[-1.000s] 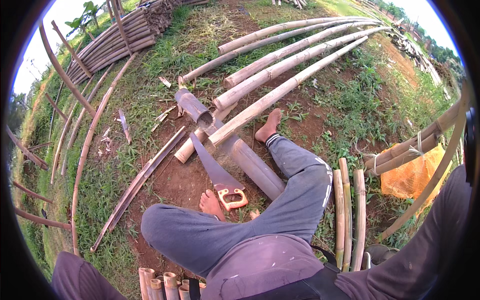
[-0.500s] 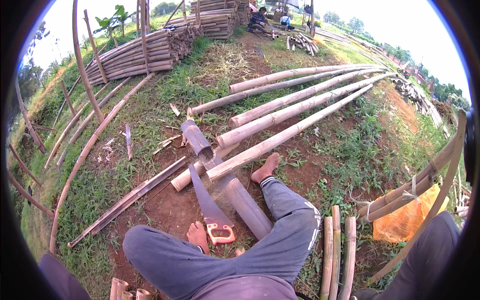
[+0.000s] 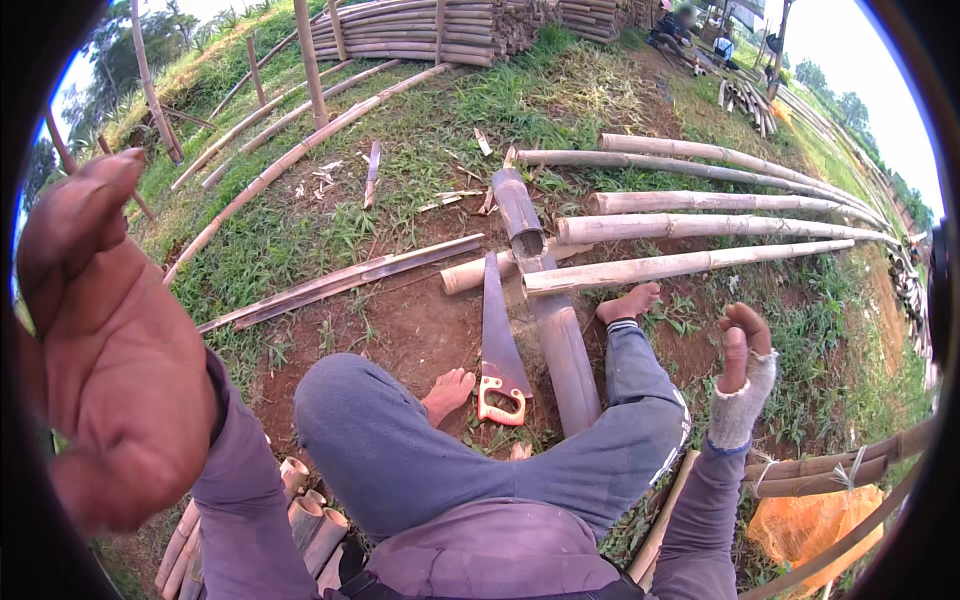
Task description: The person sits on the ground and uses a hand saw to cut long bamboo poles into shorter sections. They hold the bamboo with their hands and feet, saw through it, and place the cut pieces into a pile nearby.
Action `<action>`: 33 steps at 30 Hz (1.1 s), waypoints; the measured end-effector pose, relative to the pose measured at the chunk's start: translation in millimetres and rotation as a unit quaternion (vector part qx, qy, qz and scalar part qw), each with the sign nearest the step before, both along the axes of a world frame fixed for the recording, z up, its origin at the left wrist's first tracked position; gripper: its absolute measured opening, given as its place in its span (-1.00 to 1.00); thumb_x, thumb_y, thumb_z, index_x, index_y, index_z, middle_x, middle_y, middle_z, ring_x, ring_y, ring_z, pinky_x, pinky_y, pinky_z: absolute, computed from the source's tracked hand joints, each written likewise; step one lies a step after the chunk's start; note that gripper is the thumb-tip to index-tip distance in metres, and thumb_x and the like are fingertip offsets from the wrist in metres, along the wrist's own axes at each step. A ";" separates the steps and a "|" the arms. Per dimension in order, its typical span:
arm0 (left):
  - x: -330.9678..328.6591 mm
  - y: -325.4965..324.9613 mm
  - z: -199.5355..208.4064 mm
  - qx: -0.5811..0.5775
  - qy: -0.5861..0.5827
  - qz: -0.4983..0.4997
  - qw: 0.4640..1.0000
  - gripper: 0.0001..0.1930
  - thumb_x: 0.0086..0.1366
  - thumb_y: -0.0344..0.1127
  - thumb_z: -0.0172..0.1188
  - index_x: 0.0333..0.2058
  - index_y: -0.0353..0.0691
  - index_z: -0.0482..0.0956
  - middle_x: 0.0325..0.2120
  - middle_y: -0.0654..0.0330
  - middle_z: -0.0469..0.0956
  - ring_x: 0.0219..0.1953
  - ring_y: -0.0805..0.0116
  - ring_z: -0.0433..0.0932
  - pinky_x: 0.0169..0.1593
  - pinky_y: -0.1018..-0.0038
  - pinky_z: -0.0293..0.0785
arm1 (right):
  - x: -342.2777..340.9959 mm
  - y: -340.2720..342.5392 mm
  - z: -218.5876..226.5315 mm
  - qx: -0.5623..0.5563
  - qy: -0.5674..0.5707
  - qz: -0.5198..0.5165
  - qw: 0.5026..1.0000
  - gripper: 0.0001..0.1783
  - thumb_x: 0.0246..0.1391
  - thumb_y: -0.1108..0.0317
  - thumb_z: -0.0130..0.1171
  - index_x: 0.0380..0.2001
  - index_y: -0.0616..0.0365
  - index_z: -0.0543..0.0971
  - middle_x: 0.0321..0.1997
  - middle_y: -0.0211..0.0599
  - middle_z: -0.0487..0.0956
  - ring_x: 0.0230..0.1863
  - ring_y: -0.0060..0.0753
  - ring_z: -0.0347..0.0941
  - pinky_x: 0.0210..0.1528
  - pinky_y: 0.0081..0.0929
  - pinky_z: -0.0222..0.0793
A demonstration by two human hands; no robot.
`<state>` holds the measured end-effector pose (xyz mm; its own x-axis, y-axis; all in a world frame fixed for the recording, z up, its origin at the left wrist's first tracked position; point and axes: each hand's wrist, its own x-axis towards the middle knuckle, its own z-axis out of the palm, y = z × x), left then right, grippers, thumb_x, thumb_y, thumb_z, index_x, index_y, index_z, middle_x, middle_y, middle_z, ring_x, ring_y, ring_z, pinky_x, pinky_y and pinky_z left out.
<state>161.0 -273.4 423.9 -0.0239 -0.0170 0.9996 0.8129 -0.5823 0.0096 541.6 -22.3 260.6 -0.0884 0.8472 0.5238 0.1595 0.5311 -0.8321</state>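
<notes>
A handsaw (image 3: pixel 502 345) lies on soil (image 3: pixel 410 330) between a bare foot (image 3: pixel 447 395) and a thick bamboo pole (image 3: pixel 567 365), work seemingly paused, the empty left hand (image 3: pixel 125 370) spread, the gloved right hand (image 3: pixel 742 385) empty, loosely curled, so grasping it would need reaching down.
</notes>
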 end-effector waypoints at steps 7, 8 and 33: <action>-82.1 159.9 -151.6 -0.570 0.039 0.042 0.820 -0.56 0.31 -0.21 0.47 0.10 -0.25 0.65 -0.19 0.04 0.74 -0.14 0.18 0.74 0.00 0.25 0.66 | -37.4 18.0 -153.1 -0.111 -0.484 0.164 0.852 -0.61 0.21 0.16 0.37 -0.06 0.26 0.73 -0.15 0.19 0.74 -0.06 0.26 0.69 0.02 0.01 0.60; -93.1 173.7 -174.5 -0.635 0.043 0.023 0.771 -0.56 0.31 -0.22 0.48 0.08 -0.27 0.64 -0.21 0.02 0.74 -0.13 0.19 0.75 0.01 0.25 0.66 | -46.4 15.9 -154.1 -0.100 -0.559 0.170 0.805 -0.61 0.18 0.14 0.38 -0.09 0.25 0.73 -0.19 0.19 0.74 -0.07 0.30 0.69 0.04 0.04 0.61; -77.3 354.1 -375.1 -0.814 0.179 -0.008 0.552 -0.24 0.05 0.21 0.55 0.02 -0.23 0.49 -0.11 -0.17 0.70 0.00 -0.24 0.69 0.06 0.02 0.59 | -40.5 106.8 -232.1 -0.292 -0.291 -0.027 0.911 -0.59 0.25 0.11 0.35 -0.03 0.24 0.74 -0.12 0.19 0.75 0.01 0.27 0.68 0.11 -0.01 0.57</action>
